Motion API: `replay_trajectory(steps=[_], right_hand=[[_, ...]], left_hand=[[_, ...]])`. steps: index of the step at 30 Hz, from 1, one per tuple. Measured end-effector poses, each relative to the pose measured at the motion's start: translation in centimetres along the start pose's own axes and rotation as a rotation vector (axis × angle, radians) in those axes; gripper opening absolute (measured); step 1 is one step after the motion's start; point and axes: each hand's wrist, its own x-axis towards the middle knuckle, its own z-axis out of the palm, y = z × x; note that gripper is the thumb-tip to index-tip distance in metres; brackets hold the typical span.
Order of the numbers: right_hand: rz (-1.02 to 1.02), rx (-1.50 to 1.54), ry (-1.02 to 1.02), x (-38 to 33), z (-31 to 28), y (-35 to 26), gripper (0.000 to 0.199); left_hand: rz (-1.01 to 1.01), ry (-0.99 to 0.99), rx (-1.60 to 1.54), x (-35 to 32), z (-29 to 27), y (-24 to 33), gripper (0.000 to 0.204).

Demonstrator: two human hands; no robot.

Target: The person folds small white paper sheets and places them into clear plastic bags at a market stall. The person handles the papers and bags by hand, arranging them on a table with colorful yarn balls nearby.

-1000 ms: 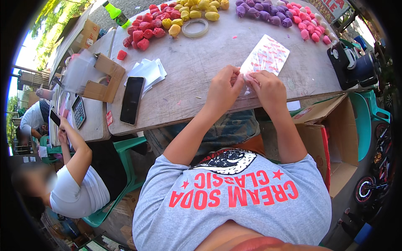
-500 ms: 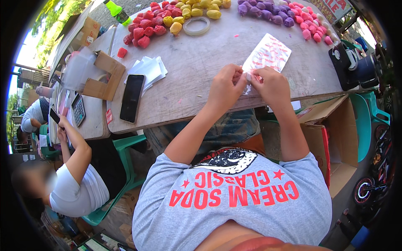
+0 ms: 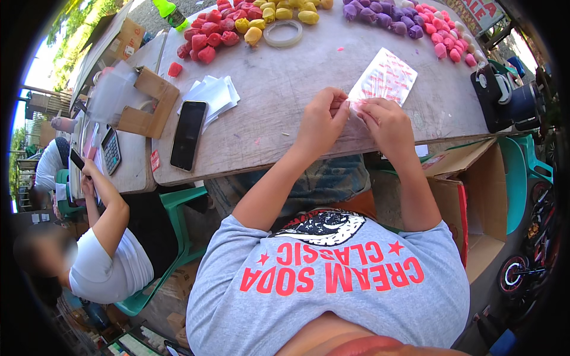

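Our left hand [image 3: 320,121] and right hand [image 3: 386,121] meet at the near edge of the wooden table [image 3: 285,101], fingers curled and pinched together on the lower corner of a white printed packet [image 3: 385,77]. Both hands are closed on that corner, thumbs and fingertips touching the plastic, and the two hands sit just beside each other, nearly touching. The packet lies flat on the table, slanting away from our hands toward the far right. Further left on the table, a black phone [image 3: 188,133] rests face up near the front edge, with a small stack of white papers [image 3: 214,95] just beyond it and touching its top end. Left of those stands an open cardboard box [image 3: 148,104] holding clear plastic bags [image 3: 110,95]. Along the far side of the table we see rows of small wrapped lumps: red ones [image 3: 208,35], yellow ones [image 3: 279,12], purple ones [image 3: 380,15] and pink ones [image 3: 445,35], and a roll of clear tape [image 3: 283,32] lying flat near the yellow ones. At the right end sits a black tape dispenser [image 3: 504,98]. Below the table on the right is an open cardboard carton [image 3: 469,202]. To our left another person [image 3: 107,243] in a white shirt sits on a green plastic chair [image 3: 178,225], holding a phone, with a calculator [image 3: 110,151] on the neighbouring table.
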Motion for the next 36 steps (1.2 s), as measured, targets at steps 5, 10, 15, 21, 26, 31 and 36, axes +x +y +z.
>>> replay_trajectory(steps=[5,10,15,21,26,31,36], right_hand=[[0.116,0.142,-0.157,1.7,-1.6,-0.3,0.013],[0.168,0.213,-0.213,1.9,-1.9,1.0,0.016],[0.17,0.21,-0.202,1.9,-1.8,0.5,0.017],[-0.158,-0.413,0.028,0.3,1.3,-0.7,0.017],[-0.202,-0.38,0.143,0.9,0.5,-1.2,0.014],[-0.244,-0.36,0.192,0.7,-0.1,-1.6,0.009],[-0.173,-0.341,0.163,0.1,-0.4,-1.7,0.008]], left_hand=[[0.018,-0.007,0.054,0.0,-0.2,-0.2,0.019],[0.059,-0.01,0.083,0.1,-0.1,-0.1,0.02],[0.065,-0.026,0.095,0.1,-0.3,-0.1,0.027],[0.205,-0.046,0.28,-0.2,-0.2,0.0,0.047],[0.177,-0.013,0.149,-0.1,0.1,-0.5,0.039],[0.197,-0.015,0.154,0.1,0.2,-0.9,0.028],[0.248,-0.02,0.169,-0.2,0.1,-0.4,0.018]])
